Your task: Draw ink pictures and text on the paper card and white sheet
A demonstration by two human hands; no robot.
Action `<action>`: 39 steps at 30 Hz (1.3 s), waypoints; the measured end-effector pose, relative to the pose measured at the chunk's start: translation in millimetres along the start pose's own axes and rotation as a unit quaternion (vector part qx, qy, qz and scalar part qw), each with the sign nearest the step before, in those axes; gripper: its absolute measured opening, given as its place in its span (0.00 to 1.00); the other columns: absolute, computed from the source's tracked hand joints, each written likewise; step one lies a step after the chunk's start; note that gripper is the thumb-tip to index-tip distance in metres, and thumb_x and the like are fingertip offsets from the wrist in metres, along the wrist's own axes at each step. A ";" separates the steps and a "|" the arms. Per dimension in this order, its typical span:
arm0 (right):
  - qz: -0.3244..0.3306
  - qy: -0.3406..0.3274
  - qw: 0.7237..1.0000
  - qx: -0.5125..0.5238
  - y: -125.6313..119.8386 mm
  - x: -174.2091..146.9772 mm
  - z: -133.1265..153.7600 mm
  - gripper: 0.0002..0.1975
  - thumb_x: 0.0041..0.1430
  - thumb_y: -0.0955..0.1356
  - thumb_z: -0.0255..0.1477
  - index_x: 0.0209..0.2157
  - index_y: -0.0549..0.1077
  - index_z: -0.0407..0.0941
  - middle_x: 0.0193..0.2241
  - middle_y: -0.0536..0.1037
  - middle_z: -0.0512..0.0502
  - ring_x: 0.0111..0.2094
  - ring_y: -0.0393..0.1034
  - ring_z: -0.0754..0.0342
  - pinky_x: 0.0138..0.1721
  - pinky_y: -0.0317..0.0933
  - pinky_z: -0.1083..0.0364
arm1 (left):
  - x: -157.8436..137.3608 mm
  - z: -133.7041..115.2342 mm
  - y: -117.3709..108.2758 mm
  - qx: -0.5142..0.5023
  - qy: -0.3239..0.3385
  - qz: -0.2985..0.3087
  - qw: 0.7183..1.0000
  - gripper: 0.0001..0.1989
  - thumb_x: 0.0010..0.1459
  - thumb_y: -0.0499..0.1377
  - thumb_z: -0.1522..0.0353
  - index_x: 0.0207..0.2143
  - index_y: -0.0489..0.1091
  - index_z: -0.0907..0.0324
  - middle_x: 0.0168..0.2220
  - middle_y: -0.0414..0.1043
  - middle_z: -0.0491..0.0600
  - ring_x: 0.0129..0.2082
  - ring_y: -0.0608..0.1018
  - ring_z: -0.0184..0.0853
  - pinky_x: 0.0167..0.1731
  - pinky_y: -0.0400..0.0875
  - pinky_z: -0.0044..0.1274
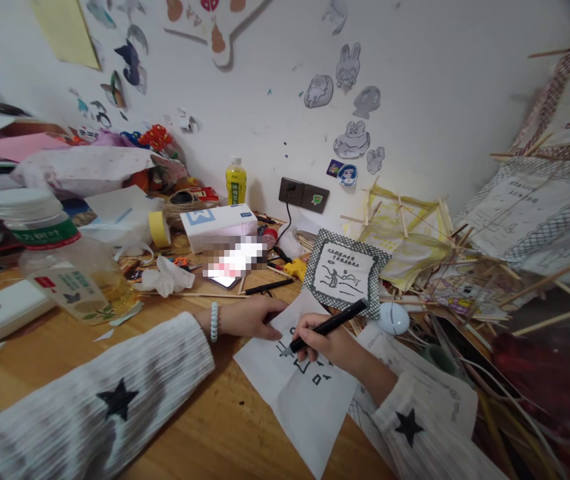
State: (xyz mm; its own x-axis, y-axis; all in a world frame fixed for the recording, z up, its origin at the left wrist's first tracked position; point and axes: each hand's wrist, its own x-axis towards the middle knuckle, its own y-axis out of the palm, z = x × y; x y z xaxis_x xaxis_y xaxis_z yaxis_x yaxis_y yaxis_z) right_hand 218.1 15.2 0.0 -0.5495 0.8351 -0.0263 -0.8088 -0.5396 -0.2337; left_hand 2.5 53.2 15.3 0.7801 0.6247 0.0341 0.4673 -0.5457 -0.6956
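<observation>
A black marker pen point(341, 319) is gripped in my right hand point(325, 347), its tip down at the white sheet of paper point(309, 417). Black strokes and small shapes are drawn on the upper half of that sheet. My left hand point(251, 316), with a pale bead bracelet point(214, 323) at the wrist, lies with fingers extended over the sheet's upper left edge. Just beyond the sheet leans a square paper panel point(339, 273) with a black checkered border, handwriting and a line drawing. More drawn paper point(415, 373) lies partly under my right forearm.
To the left stand a large drink bottle point(72, 267) and a white device point(7, 310). A lit phone point(229, 267) rests against a white box point(219, 223), near a crumpled tissue point(167, 277). Stick-and-paper frames point(405, 233) and a white computer mouse point(395, 319) crowd the right.
</observation>
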 end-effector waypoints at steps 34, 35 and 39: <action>0.011 0.024 0.999 -0.026 0.7 0.2 0.8 0.09 0.56 0.63 0.28 0.26 0.72 0.42 0.17 0.76 0.51 0.15 0.66 0.61 0.17 0.52 0.64 | -0.2 3.9 0.7 -0.005 0.007 -0.003 1.000 0.14 0.48 0.63 0.70 0.40 0.72 0.62 0.35 0.75 0.48 0.32 0.74 0.36 0.30 0.66 0.22; 0.008 0.026 0.999 -0.029 0.7 0.3 0.1 0.09 0.56 0.63 0.28 0.26 0.72 0.42 0.17 0.76 0.51 0.16 0.66 0.61 0.16 0.52 0.64 | -0.2 4.1 0.8 -0.005 0.006 -0.003 1.000 0.14 0.48 0.63 0.70 0.40 0.72 0.62 0.35 0.75 0.48 0.32 0.74 0.36 0.29 0.66 0.22; 0.000 0.034 0.999 -0.039 1.8 0.1 1.3 0.09 0.56 0.63 0.28 0.26 0.73 0.42 0.15 0.73 0.52 0.15 0.66 0.60 0.16 0.51 0.64 | -0.4 4.5 1.2 -0.003 0.003 -0.003 1.000 0.14 0.48 0.63 0.69 0.39 0.72 0.62 0.33 0.74 0.47 0.30 0.73 0.35 0.28 0.64 0.21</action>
State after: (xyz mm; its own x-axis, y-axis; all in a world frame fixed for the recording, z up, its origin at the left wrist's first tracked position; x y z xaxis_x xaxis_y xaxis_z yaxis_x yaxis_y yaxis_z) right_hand 216.3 14.2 0.8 -0.5318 0.8419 -0.0920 -0.7886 -0.5318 -0.3087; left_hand 0.8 54.8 11.2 0.7795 0.6249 0.0434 0.4750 -0.5446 -0.6912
